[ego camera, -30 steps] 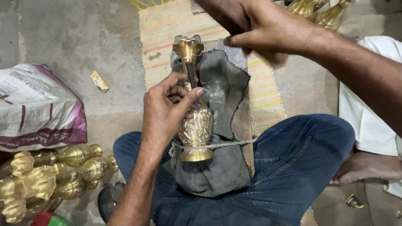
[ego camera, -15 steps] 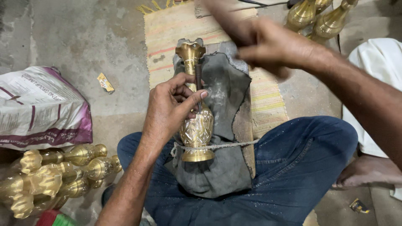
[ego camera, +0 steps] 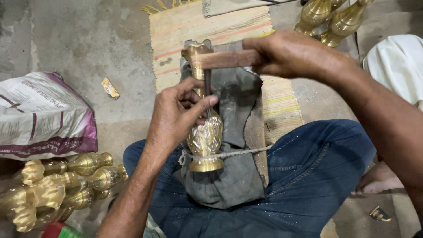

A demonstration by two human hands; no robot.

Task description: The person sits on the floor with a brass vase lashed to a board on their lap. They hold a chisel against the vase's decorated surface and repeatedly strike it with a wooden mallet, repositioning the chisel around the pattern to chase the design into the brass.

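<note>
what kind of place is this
Probably a small floor-level metalcraft workshop: a golden brass vase is tied with rope onto a grey cloth pad, finished brass vases are heaped on the bare concrete floor, and the right hand swings a wooden mallet.

Packaging only: one big sack (ego camera: pixel 44 117) is lying on the concrete floor (ego camera: pixel 88 39) at the left edge, soft and slumped, white printed face with a purple band running along its lower and right side. A small yellow wrapper (ego camera: pixel 109 88) is lying flat on the floor just right of the sack's top, crumpled, rectangular. Another small scrap of packet (ego camera: pixel 380 214), dark with yellow, is sitting on the floor at lower right. No signs or screens showing.
</note>
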